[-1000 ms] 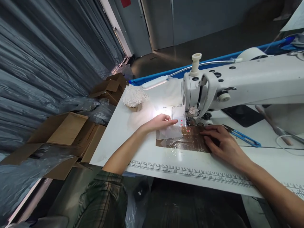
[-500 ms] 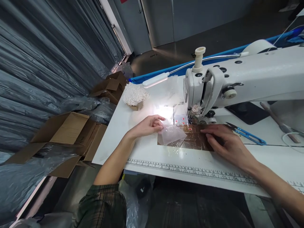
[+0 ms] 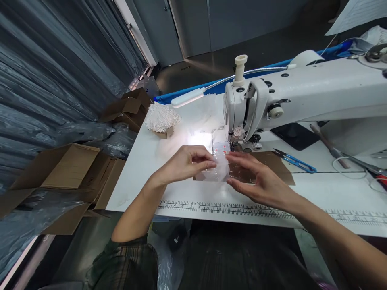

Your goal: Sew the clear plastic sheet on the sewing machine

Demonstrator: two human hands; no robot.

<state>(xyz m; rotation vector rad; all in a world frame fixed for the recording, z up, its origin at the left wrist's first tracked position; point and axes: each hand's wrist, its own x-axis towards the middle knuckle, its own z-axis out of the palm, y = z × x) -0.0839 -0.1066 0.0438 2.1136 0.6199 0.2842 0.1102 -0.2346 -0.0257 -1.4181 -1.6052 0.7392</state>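
Pinched between the thumb and fingers of my left hand (image 3: pixel 193 163) is a piece of sheer white fabric (image 3: pixel 219 171). My right hand (image 3: pixel 256 177) has its fingers apart, the tips close to the fabric's right edge; whether they touch it I cannot tell. Under both lies a brown sheet (image 3: pixel 272 163) on the white table. Small red marks show near the needle area of the white sewing machine (image 3: pixel 242 104), just beyond my fingertips. Blue-handled thread snips (image 3: pixel 296 160) lie right of the brown sheet.
A stack of white lacy pieces (image 3: pixel 162 117) sits at the table's far left. A lamp (image 3: pixel 188 97) lights the work area. A ruler strip (image 3: pixel 226 208) runs along the front edge. Open cardboard boxes (image 3: pixel 69 167) stand left of the table. Dark tools lie under the machine arm.
My right hand has left the brown sheet's right end and come leftward to the sheer fabric. The fabric has turned and sits nearer the needle area. The view has shifted right.
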